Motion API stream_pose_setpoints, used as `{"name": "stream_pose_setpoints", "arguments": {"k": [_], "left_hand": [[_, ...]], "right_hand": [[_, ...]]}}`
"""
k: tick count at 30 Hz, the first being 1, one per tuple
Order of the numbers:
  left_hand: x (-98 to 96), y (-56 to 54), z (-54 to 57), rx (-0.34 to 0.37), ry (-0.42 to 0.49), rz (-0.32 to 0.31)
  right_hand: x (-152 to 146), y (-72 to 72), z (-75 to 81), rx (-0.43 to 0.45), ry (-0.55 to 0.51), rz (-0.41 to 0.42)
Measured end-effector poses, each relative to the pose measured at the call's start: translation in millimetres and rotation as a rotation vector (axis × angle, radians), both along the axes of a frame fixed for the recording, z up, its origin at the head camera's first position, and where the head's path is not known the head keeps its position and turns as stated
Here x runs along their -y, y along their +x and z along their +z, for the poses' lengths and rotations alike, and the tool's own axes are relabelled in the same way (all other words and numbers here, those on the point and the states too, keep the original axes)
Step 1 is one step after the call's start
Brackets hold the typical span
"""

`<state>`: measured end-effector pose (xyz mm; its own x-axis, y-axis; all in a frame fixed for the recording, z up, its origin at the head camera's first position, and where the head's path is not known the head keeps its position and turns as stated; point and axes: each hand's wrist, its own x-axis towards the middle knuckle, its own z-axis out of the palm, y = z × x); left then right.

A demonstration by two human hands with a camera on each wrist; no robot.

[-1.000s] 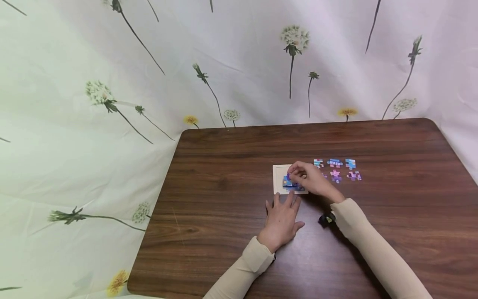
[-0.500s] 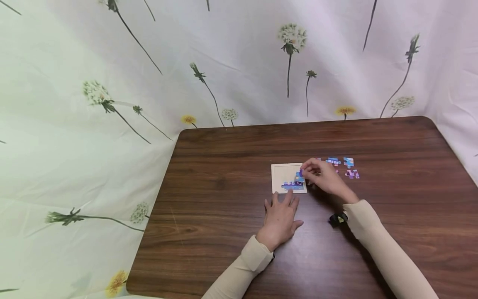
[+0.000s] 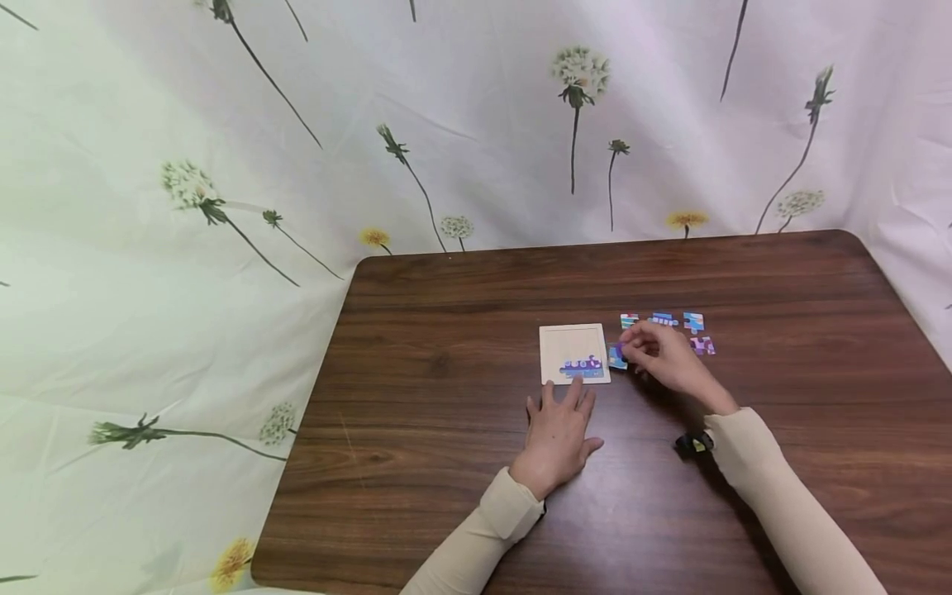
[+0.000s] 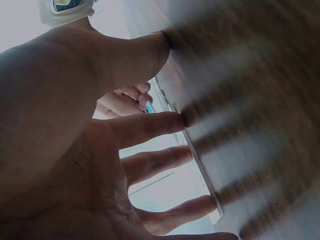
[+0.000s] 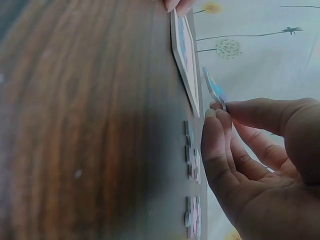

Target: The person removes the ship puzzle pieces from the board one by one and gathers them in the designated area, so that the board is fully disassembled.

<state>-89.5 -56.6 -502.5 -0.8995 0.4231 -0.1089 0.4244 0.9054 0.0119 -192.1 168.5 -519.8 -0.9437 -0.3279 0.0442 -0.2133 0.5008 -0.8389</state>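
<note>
A pale square puzzle tray [image 3: 552,347] lies on the table, with joined purple and blue pieces [image 3: 583,366] along its lower right. My left hand [image 3: 556,438] lies with fingers spread, its fingertips at the tray's near edge; in the left wrist view the straight fingers [image 4: 157,162] meet that edge. Just right of the tray, my right hand [image 3: 673,359] pinches a blue puzzle piece [image 3: 616,358] between thumb and fingers. The right wrist view shows this piece [image 5: 214,87] tilted and lifted off the table.
Several loose puzzle pieces lie right of the tray, among them a striped one [image 3: 629,320], a blue one [image 3: 693,321] and a pink-purple one [image 3: 702,345]. My right hand hides part of this group. A flowered cloth [image 3: 483,124] hangs behind the brown table [image 3: 431,330].
My right hand has moved right with the blue puzzle piece, from over the tray to beside it, uncovering the joined pieces. The left hand has stayed in place.
</note>
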Motion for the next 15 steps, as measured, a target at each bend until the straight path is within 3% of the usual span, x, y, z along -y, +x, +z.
{"name": "stream_pose_setpoints", "arguments": {"k": [7, 15], "left_hand": [[-0.2, 0.4, -0.7, 0.005, 0.007, 0.0], [1.0, 0.5, -1.6, -0.012, 0.014, -0.001]], "right_hand": [[-8.3, 7.1, -4.0, -0.049, 0.08, -0.021], [-14.8, 15.3, -3.9, -0.019, 0.077, -0.015]]}}
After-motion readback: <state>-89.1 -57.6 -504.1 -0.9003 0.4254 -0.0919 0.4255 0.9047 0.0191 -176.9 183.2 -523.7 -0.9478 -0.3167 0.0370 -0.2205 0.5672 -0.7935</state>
